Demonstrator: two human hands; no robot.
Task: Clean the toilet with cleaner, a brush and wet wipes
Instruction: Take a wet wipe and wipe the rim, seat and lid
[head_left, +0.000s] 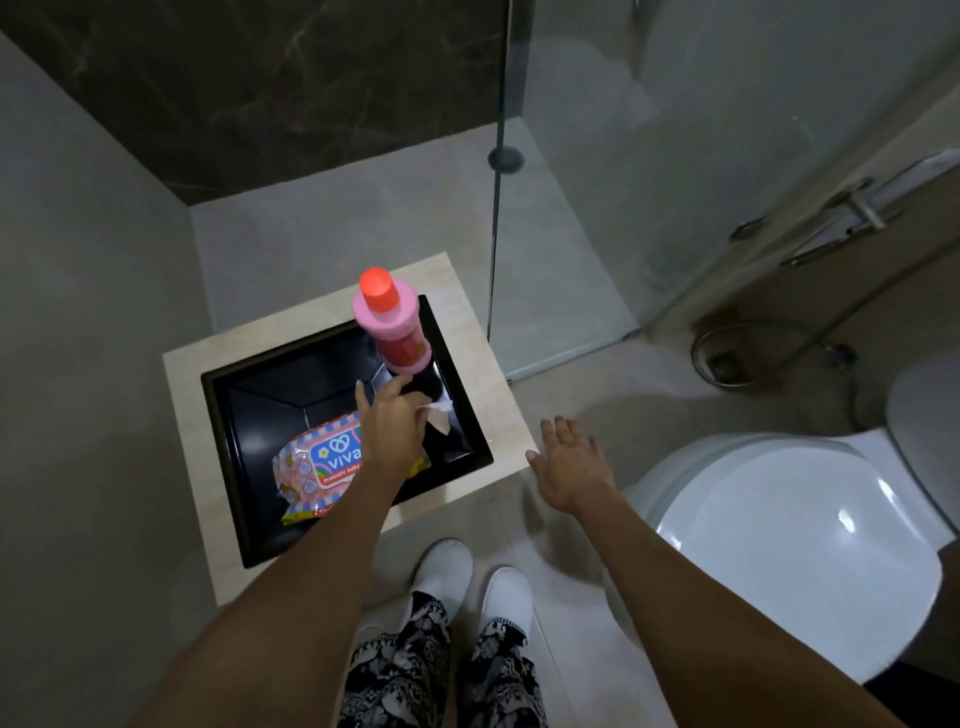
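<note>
Two bare arms reach out over patterned pants (441, 670) and white shoes (470, 582) on a pale tile floor (545, 395). The left hand (392, 423) is over a black tray (291, 400) and pinches a white wipe (439, 408). The right hand (569, 465) hangs in the air with its fingers spread, holding nothing. The tray sits on a light stand (467, 332) by a gray wall. In the tray stands a pink bottle (395, 325) with a red cap, and a wipes pack (322, 467) lies near the front. The white toilet (800, 535) is on the right, lid down. A glass wall (649, 182) stands behind.
</note>
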